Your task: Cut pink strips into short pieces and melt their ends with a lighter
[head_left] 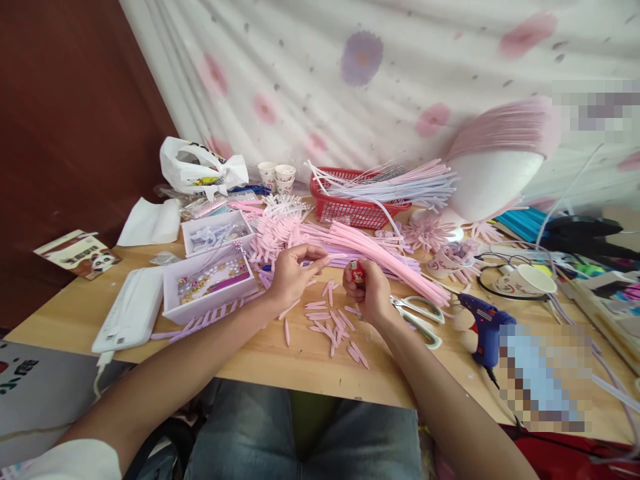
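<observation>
Person's left hand (293, 277): forearm (190, 370) comes in from lower left on a long diagonal, wrist roughly straight, hand above the table (240, 353). Index finger arched, thumb extended, both pointing right; their tips are pinched together on a slim pink piece (337, 256). Piece lies about level, free end aimed toward the other hand.

Right hand (373, 290): forearm comes up from lower right, angled inward. Fingers are curled closed around a small red printed object (357, 272), lighter-like, with the thumb at its upper side. Grip is firm-looking, fist-like. Red object sits just right of and slightly below the pink piece's free end; the two look near each other, not touching. Any flame: cannot tell.

Hands are near each other, level, with a gap between them, elbows out to the sides.

Below and between the hands, loose pink-lilac pieces (330, 319) lie scattered on the table. Behind the hands, a pink stem bundle (385, 257) slants down to the right. Scissors (403, 308) lie just right of the right wrist, blue glue gun (485, 327) farther right. White box (210, 310) of beads sits left of the left hand.
</observation>
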### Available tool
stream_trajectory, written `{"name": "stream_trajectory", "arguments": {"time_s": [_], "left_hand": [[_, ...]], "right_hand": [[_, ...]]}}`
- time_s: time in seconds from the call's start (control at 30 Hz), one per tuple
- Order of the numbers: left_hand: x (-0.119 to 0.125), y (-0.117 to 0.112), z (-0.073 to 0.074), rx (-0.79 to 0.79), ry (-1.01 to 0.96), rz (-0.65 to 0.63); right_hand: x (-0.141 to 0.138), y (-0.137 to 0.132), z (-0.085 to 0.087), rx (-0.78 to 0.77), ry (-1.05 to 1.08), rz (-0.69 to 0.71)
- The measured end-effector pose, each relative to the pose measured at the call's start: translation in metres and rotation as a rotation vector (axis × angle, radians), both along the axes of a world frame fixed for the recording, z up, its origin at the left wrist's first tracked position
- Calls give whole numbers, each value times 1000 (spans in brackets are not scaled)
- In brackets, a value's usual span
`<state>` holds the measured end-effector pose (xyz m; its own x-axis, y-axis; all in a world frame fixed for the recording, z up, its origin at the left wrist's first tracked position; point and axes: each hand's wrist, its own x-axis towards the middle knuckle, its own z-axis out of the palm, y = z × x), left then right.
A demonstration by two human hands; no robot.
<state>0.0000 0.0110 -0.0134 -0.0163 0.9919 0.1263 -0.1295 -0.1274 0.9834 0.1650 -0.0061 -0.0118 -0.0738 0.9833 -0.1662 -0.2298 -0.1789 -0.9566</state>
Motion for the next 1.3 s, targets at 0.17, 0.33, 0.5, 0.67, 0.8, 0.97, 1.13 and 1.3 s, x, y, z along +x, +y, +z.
{"name": "stream_trajectory", "arguments": {"time_s": [0.17,0.33,0.5,0.67,0.8,0.97,1.13,1.3], "left_hand": [[0,0,-2,49,51,15],[0,1,-3,82,77,4],[0,0,-2,85,74,-6],[0,-1,1,75,80,-7],[0,-2,1,59,72,-19],[0,-3,3,38,50,-60],[1,-5,8,19,53,-90],[1,-6,9,-10,37,-114]], "right_hand": [[-3,0,3,-43,15,14],[-4,0,3,-99,53,44],[-3,2,-1,-86,81,43],[-4,1,-1,159,100,-82],[-2,2,-4,299,-31,-205],[3,6,-13,371,-162,-237],[4,6,-11,401,-219,-235],[6,6,-11,456,-283,-300]]}}
